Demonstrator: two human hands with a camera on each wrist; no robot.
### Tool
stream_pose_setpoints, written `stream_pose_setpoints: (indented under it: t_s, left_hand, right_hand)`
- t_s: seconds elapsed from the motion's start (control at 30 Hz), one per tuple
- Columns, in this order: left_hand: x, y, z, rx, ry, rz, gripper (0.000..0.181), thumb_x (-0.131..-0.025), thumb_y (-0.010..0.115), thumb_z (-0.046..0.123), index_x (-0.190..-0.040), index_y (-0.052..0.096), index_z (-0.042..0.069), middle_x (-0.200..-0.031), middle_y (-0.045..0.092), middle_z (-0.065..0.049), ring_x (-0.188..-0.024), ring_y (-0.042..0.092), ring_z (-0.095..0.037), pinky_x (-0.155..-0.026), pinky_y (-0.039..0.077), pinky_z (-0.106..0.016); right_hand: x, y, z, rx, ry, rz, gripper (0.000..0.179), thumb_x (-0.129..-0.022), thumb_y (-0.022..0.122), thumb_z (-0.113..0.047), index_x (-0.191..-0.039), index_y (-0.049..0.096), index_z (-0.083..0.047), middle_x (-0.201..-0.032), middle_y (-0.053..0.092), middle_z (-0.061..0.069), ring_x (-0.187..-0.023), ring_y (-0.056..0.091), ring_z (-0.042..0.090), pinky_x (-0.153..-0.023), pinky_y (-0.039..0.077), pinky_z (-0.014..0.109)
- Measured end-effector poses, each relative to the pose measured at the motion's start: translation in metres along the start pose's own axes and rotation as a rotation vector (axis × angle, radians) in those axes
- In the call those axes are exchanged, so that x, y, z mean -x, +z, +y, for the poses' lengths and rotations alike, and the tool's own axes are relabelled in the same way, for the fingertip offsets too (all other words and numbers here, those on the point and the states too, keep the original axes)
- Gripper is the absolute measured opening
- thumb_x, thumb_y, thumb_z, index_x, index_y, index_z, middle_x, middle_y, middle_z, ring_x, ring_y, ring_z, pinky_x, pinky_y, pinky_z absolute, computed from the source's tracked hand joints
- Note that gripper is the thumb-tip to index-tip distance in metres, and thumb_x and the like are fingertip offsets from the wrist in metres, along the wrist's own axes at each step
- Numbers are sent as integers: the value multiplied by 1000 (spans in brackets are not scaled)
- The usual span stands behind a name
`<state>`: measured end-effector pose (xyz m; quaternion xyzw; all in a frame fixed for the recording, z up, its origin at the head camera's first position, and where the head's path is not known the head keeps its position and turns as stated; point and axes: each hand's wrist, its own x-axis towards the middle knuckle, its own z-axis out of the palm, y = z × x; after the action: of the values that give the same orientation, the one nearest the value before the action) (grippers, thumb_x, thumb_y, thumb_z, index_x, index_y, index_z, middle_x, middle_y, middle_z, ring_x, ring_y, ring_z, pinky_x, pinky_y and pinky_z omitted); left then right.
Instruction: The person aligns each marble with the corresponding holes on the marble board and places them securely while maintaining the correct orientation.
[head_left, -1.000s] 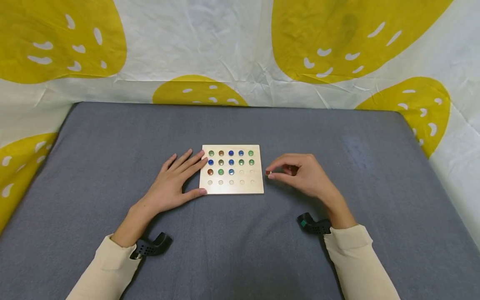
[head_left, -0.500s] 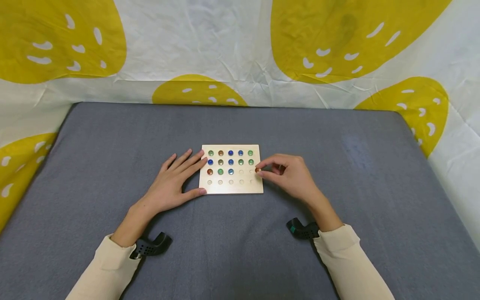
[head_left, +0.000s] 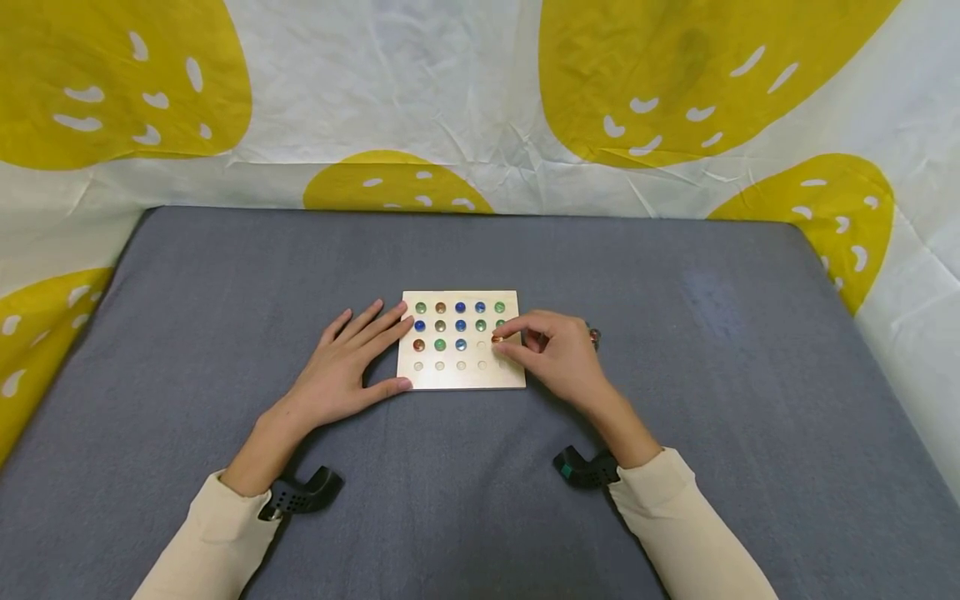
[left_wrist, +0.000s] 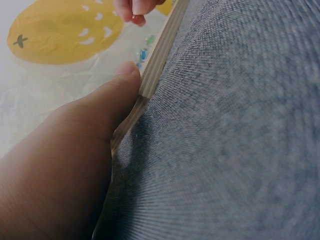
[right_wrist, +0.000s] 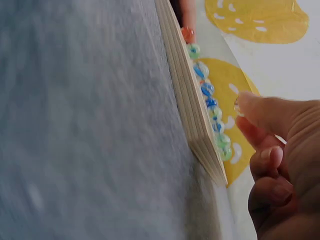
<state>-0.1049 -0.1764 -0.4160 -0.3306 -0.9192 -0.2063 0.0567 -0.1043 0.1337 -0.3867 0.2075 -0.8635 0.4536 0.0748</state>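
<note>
A pale wooden board [head_left: 450, 381] with rows of round hollows lies on the grey cloth. Green, blue and reddish marbles [head_left: 461, 326] fill its two far rows and the left part of the third. My left hand [head_left: 333, 375] lies spread at the board's left side, fingertips over the edge and thumb at the near corner. Between thumb and index finger my right hand [head_left: 558, 357] pinches an orange-red marble [head_left: 497, 339], above the third row's right end. The right wrist view shows this pinched marble [right_wrist: 238, 107] mostly covered by the fingers, raised over the board.
Just beyond the right hand's knuckles, a small cluster of dark red and green marbles [head_left: 595, 337] shows on the cloth. The grey-covered table [head_left: 300, 250] ends at a white curtain [head_left: 420, 92] with yellow shapes.
My right hand has moved left with the marble, from beside the board to over its third row. The marbles behind that hand have come into sight. My left hand stays put.
</note>
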Motion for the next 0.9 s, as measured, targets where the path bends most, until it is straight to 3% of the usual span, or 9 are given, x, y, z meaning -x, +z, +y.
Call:
stream_pose_setpoints:
  t_s: [0.27, 0.9]
  left_hand:
    - [0, 1, 0, -1, 0, 1, 78, -88, 56, 61, -151, 35, 19, -156, 27, -1, -143, 19, -28, -111, 9, -53]
    - [1, 3, -1, -10, 6, 8, 79, -88, 53, 63, -150, 35, 19, -156, 27, -1, -143, 18, -28, -111, 9, -54]
  right_hand:
    - [1, 13, 4, -5, -57, 57, 10, -80, 80, -13, -89, 77, -15, -60, 49, -5, -50, 39, 9, -45, 30, 24]
    - [3, 28, 8, 0, -106, 64, 8, -80, 80, -14, -88, 77, -14, -65, 52, -9, -53, 41, 7, -47, 33, 24]
